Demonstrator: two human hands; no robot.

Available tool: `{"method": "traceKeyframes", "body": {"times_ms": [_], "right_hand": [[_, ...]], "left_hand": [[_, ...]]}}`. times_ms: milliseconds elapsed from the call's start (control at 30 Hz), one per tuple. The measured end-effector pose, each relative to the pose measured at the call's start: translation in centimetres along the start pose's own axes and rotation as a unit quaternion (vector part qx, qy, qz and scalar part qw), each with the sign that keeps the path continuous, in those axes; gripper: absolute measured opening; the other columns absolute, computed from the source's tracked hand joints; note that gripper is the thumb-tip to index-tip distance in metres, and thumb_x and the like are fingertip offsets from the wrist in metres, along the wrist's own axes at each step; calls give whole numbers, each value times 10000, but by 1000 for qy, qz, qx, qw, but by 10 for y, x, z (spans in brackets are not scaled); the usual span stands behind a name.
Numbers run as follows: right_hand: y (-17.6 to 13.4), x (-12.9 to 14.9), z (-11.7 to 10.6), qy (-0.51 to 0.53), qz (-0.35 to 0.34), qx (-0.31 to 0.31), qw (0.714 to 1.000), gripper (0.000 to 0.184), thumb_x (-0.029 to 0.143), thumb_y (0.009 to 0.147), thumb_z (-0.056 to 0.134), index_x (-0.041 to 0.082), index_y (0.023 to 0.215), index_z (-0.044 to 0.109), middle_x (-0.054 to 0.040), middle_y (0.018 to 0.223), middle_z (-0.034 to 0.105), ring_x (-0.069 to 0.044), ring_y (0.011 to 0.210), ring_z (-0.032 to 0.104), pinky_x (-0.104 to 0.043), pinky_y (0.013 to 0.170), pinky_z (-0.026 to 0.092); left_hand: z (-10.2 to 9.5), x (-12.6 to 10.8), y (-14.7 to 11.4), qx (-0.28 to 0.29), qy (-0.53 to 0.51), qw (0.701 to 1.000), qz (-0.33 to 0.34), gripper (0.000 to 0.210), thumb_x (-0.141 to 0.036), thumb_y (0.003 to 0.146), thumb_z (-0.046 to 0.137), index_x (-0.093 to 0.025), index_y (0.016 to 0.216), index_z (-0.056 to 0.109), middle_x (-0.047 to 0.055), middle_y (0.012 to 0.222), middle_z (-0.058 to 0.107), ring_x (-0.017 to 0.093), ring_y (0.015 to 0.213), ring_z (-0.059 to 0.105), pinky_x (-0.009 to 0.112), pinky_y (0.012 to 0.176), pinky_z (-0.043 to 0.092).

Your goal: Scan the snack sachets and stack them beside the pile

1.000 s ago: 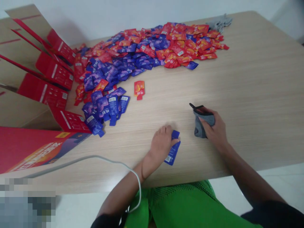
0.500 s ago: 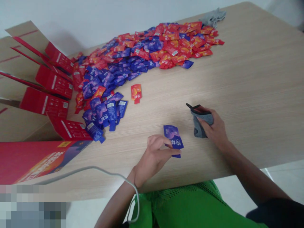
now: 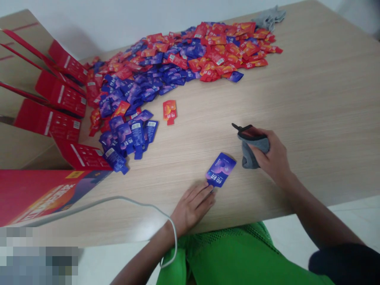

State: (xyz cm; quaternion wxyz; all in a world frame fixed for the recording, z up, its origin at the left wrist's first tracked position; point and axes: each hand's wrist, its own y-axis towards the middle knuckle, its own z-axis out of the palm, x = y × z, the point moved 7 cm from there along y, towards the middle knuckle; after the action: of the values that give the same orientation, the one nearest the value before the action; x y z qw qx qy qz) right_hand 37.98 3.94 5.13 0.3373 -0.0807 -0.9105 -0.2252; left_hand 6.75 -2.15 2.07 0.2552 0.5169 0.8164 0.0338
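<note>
A purple sachet (image 3: 221, 169) with a printed front lies flat on the table. My left hand (image 3: 194, 204) rests on the table with its fingers stretched out, their tips on the sachet's narrow spout end. To the right, my right hand (image 3: 271, 156) grips a grey cloth item (image 3: 251, 152) with a black rim and a small black tab pointing left. The fingers on its far side are hidden, and I cannot make out its exact kind. Farther back, a single red-orange sachet (image 3: 170, 111) lies apart from the others.
A long heap of red and purple sachets (image 3: 178, 59) spreads along the back; a smaller purple group (image 3: 126, 136) sits at its near left end. Open red boxes (image 3: 56, 122) stand at left. A grey cloth (image 3: 270, 19) lies at back. A white cable (image 3: 118, 198) crosses my left wrist.
The purple sachet has gone from my left finger pinch to flat on the table, turned at a slant. My left fingers have straightened; the right hand keeps its grip, slightly tilted.
</note>
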Motion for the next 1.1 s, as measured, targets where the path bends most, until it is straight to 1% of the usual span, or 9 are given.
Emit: {"method": "traceKeyframes", "body": {"times_ms": [100, 167, 267, 333, 467, 600, 700, 900, 1100], "right_hand": [[-13, 35, 4, 12, -47, 25, 999, 458, 377, 932, 624, 295, 1380, 571, -123, 1241, 711, -359, 1121, 681, -568, 958, 558], [-33, 66, 24, 30, -126, 99, 987, 484, 326, 928, 613, 274, 1405, 548, -126, 1268, 702, -346, 1138, 667, -543, 973, 554], [-72, 100, 66, 17, -258, 242, 935, 466, 257, 935, 624, 244, 1397, 564, -106, 1268, 714, -306, 1123, 656, -478, 982, 543], [-84, 103, 87, -17, -308, 290, 906, 436, 230, 934, 649, 237, 1367, 595, -87, 1237, 727, -294, 1085, 651, -462, 968, 536], [-44, 79, 94, -80, -302, 258, 914, 508, 217, 900, 714, 222, 1391, 583, -109, 1281, 704, -319, 1145, 617, -479, 1004, 507], [11, 66, 72, -112, -249, 173, 946, 538, 218, 914, 691, 225, 1433, 550, -138, 1328, 674, -355, 1195, 597, -511, 1027, 491], [2, 84, 59, -64, -254, 144, 954, 551, 285, 944, 670, 215, 1469, 516, -145, 1359, 655, -352, 1214, 592, -507, 1051, 486], [-78, 113, 95, -51, -363, 295, 883, 448, 261, 927, 695, 234, 1365, 609, -81, 1254, 717, -289, 1095, 635, -442, 968, 521], [-6, 72, 101, -116, -303, 247, 913, 541, 217, 882, 746, 202, 1397, 581, -134, 1307, 683, -336, 1189, 599, -487, 1018, 507]], "left_hand": [[5, 0, -4, 7, -17, 1000, 16, 383, -184, 1064, 607, -147, 1444, 581, 113, 1469, 651, 248, 1478, 513, 453, 1197, 500], [7, 0, -6, 12, -24, 999, 19, 381, -164, 1067, 593, -140, 1447, 577, 121, 1456, 660, 247, 1457, 539, 451, 1187, 515], [8, -3, -8, 19, -22, 999, 21, 359, -129, 1071, 557, -154, 1426, 599, 103, 1349, 727, 233, 1332, 648, 444, 1152, 548], [8, -6, -8, 25, -11, 999, 30, 351, -117, 1077, 530, -149, 1417, 609, 96, 1328, 740, 225, 1274, 684, 436, 1142, 556], [7, -11, -6, 35, 26, 998, 53, 357, -124, 1095, 484, -101, 1434, 593, 128, 1493, 632, 247, 1439, 561, 428, 1185, 518], [9, -15, -5, 39, 54, 996, 61, 377, -112, 1103, 447, -101, 1455, 580, 121, 1504, 624, 233, 1463, 536, 411, 1199, 504], [14, -16, -6, 46, 60, 995, 60, 382, -137, 1113, 434, -104, 1467, 573, 122, 1501, 626, 235, 1456, 544, 409, 1184, 516], [20, -15, -9, 57, 44, 996, 49, 391, -112, 1113, 403, -113, 1468, 566, 118, 1405, 697, 198, 1308, 669, 375, 1119, 563], [14, -18, -5, 43, 53, 996, 61, 379, -126, 1116, 416, -101, 1459, 576, 108, 1500, 629, 224, 1440, 561, 387, 1143, 532]]}}
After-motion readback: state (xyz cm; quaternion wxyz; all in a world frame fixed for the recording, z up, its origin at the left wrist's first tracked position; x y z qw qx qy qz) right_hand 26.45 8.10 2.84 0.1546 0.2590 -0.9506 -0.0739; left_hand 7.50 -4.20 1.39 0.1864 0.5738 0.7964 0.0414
